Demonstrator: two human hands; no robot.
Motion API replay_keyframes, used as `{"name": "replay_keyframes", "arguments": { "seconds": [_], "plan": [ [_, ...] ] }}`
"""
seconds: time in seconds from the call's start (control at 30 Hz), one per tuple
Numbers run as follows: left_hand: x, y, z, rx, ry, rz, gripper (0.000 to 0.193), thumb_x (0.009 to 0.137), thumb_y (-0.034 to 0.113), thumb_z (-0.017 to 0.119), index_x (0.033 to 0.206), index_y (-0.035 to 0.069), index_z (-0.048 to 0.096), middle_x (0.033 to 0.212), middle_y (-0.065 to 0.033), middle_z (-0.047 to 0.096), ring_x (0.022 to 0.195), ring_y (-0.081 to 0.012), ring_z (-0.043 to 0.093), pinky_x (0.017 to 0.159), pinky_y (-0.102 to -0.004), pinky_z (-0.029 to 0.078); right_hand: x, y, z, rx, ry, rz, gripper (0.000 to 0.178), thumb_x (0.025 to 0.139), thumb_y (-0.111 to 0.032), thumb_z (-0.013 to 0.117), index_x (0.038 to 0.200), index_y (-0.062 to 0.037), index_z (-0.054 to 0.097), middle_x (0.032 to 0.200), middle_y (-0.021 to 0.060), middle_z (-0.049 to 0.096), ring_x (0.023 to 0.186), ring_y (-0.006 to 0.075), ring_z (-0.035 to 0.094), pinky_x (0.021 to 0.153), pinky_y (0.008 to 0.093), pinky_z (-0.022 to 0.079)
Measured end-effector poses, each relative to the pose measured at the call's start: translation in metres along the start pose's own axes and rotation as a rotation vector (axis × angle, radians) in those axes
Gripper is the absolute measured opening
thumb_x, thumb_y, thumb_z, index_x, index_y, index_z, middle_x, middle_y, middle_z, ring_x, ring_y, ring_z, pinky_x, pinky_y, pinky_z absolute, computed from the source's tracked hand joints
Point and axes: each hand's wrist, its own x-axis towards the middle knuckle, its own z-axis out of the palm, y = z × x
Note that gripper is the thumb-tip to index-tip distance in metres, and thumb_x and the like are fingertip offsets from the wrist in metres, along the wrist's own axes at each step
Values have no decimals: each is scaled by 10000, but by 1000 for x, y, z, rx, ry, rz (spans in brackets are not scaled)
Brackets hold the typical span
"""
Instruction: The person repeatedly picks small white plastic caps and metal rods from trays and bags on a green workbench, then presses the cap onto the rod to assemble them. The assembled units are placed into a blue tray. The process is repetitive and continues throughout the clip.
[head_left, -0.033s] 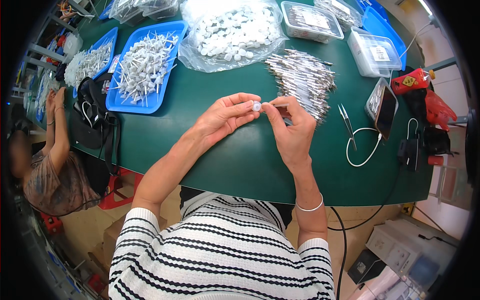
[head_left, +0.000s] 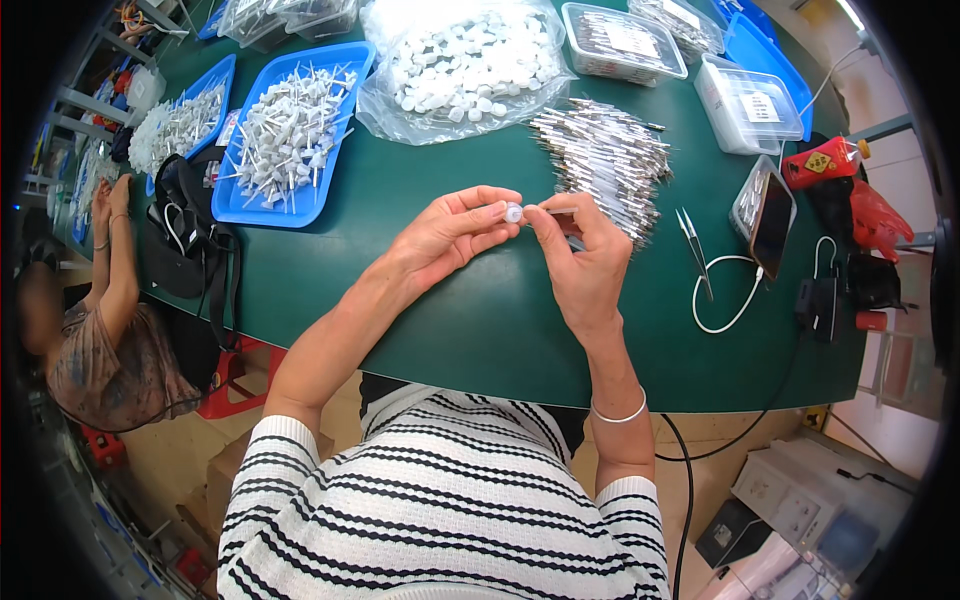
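Observation:
Between the thumb and fingers of my left hand (head_left: 462, 228) is a small round white plastic cap (head_left: 513, 213). My right hand (head_left: 582, 245) is closed in a pinch right beside the cap, on a thin rod-like part mostly hidden by the fingers. Both hands are raised over the green table (head_left: 460, 330), fingertips almost meeting. Just beyond my right hand lies a heap of thin rods with metal ends (head_left: 605, 160). Farther off, a clear plastic bag (head_left: 385, 115) is spread open under many loose white caps (head_left: 470, 70).
A blue tray (head_left: 262, 215) of white stemmed pieces stands left, near a black bag (head_left: 185, 225). Tweezers (head_left: 695, 250), a white cable (head_left: 700, 318) and a phone (head_left: 772, 228) lie right. Clear boxes (head_left: 625, 45) line the back. Another person (head_left: 115, 340) works at far left.

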Motion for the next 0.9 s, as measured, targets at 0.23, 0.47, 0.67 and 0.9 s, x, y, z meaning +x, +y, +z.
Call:
{"name": "replay_keyframes", "arguments": {
  "seconds": [0.23, 0.47, 0.67, 0.9],
  "plan": [
    [-1, 2, 2, 22, -6, -12, 214, 889, 94, 605, 1072, -16, 589, 925, -71, 626, 846, -120, 645, 761, -187, 561, 0, 0, 0, 13, 0, -33, 79, 812, -19, 681, 856, 12, 622, 750, 56, 639, 647, 96, 593, 610, 223, 486],
    [-1, 0, 2, 27, 1, -6, 216, 891, 108, 606, 1068, -15, 592, 929, -76, 628, 839, -124, 645, 763, -192, 560, 1, 0, 0, 38, -23, -21, 70, 820, -21, 674, 861, 11, 627, 751, 55, 640, 651, 95, 595, 611, 222, 485],
    [-1, 0, 1, 27, -6, -6, 213, 890, 111, 610, 1062, -13, 597, 925, -76, 630, 841, -128, 644, 767, -199, 559, 0, 0, 1, 28, -10, -31, 70, 820, -23, 675, 859, 12, 629, 749, 54, 639, 652, 98, 597, 613, 224, 487],
    [-1, 1, 3, 31, 8, 2, 204, 888, 104, 611, 1059, -7, 601, 926, -60, 628, 841, -109, 638, 764, -188, 554, 0, -1, 0, -29, 6, -39, 76, 813, -23, 680, 851, 15, 626, 745, 63, 639, 641, 104, 599, 606, 230, 490]
  ]
}}
